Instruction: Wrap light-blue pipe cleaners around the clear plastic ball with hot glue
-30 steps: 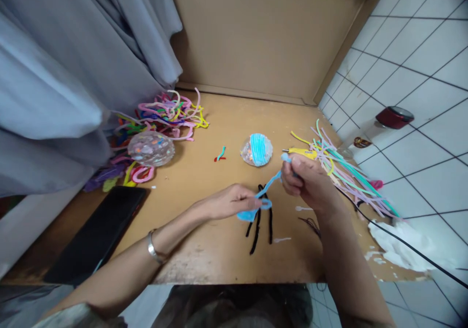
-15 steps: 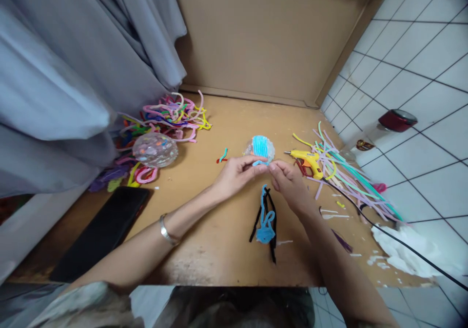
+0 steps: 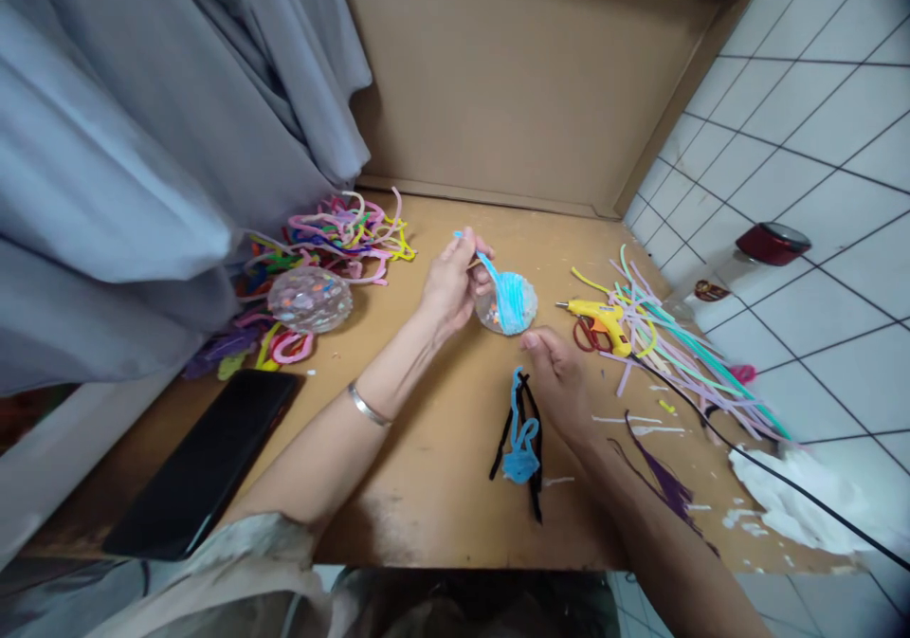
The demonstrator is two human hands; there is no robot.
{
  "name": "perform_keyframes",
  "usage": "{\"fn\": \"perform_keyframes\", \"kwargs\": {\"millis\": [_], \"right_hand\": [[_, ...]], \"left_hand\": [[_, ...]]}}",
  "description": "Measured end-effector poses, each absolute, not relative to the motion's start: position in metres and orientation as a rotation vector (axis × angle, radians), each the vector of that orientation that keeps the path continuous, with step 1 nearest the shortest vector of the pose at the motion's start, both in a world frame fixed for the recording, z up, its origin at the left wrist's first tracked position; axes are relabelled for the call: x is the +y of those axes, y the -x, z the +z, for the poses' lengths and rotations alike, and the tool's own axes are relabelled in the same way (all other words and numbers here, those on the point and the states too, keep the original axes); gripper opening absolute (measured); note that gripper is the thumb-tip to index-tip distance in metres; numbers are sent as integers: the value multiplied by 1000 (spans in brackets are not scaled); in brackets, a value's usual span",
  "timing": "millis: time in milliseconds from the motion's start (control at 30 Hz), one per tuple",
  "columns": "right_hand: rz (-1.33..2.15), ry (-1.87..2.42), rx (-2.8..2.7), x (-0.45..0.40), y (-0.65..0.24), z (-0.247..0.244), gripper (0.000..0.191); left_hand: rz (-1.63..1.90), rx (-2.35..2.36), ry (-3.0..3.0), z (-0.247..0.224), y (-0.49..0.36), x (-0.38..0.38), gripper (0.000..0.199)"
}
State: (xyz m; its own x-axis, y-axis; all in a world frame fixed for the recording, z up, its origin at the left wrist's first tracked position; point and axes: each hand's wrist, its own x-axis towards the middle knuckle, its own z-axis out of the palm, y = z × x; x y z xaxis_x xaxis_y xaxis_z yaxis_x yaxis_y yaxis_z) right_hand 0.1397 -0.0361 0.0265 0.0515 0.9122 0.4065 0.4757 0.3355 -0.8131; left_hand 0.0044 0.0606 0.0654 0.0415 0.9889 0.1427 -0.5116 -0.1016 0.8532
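Observation:
A clear, bumpy round piece (image 3: 487, 314) with coloured specks sits at the middle of the table, its right side covered by rows of blue pipe cleaner (image 3: 515, 302). My left hand (image 3: 451, 282) is closed at its upper left, pinching the loose length of that pipe cleaner, which runs up from the rows. By the lower right edge of the round piece, my right hand (image 3: 558, 373) has its fingers curled and thumb pressed in; what they hold, if anything, is hidden. Nearer me lies a blue pipe-cleaner shape (image 3: 521, 463) with black pipe cleaners (image 3: 535, 501).
A yellow glue gun (image 3: 604, 320) with a black cord lies at right, beside straight pipe cleaners (image 3: 682, 335) and a red-lidded jar (image 3: 746, 259). At left are a second clear round piece (image 3: 310, 299), tangled pipe cleaners (image 3: 348, 226) and a black phone (image 3: 206, 463). White tissue (image 3: 796, 496) lies front right.
My left hand has moved up and left from the front of the round piece, drawing the blue pipe cleaner's loose end with it. My right hand has shifted slightly down, apart from the left.

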Motion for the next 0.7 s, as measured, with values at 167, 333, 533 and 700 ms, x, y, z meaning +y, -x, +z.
{"fn": "perform_keyframes", "kwargs": {"millis": [167,333,533,700], "right_hand": [[507,1258,-1402,-24,-144,32,21],[549,1110,-1234,6,-158,52,22],[591,934,-1075,39,-171,73,21],[875,801,-1304,47,-166,62,29]], "left_hand": [[1507,793,-1295,53,-11,63,43],[1585,972,-1628,42,-17,68,39],[1560,964,-1489,36,-14,79,37],[1432,770,-1154,38,-17,81,37]]}}
